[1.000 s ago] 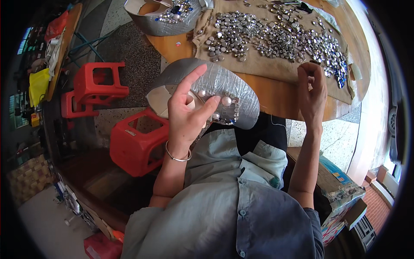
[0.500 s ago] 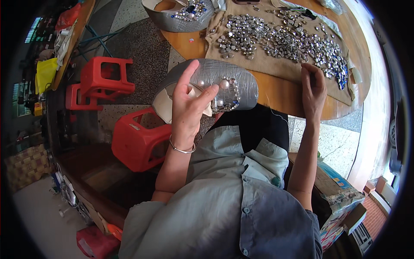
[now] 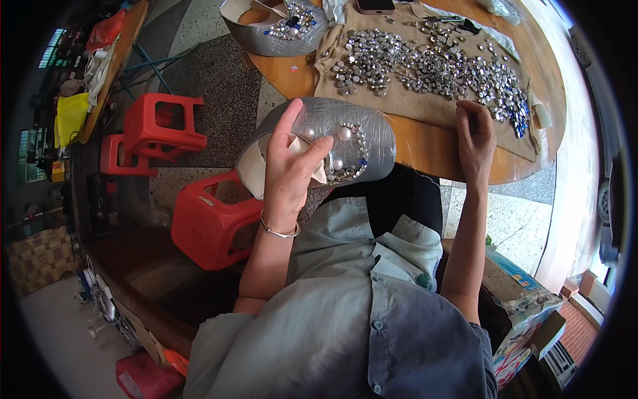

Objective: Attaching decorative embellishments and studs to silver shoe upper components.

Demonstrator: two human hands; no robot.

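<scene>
My left hand (image 3: 290, 163) holds a curved form (image 3: 379, 130) wrapped in silvery grey film, above my lap at the table's edge. Its index finger points up, the thumb lies on the front of the form, and the other fingers are hidden. Cream material (image 3: 252, 166) lines the form's near left side. On its face sit pearls (image 3: 343, 133) and a curved row of small rhinestones (image 3: 362, 147). My right hand (image 3: 476, 136) is apart from the form, over the near edge of a brown cloth (image 3: 412, 106). Its fingers are pinched together; what they hold, if anything, cannot be made out.
Many loose rhinestones (image 3: 425, 66) cover the cloth on the round wooden table (image 3: 425, 136). A second grey form (image 3: 279, 45) with a jewelled cluster stands at the far left, with a phone (image 3: 375, 6) beyond the stones. Red plastic stools (image 3: 212, 223) stand left; a cardboard box (image 3: 515, 286) is at right.
The view has tilted slightly, bringing more of the phone into sight. The form has turned a little in my left hand's hold. My right hand stays pinched near the cloth's edge.
</scene>
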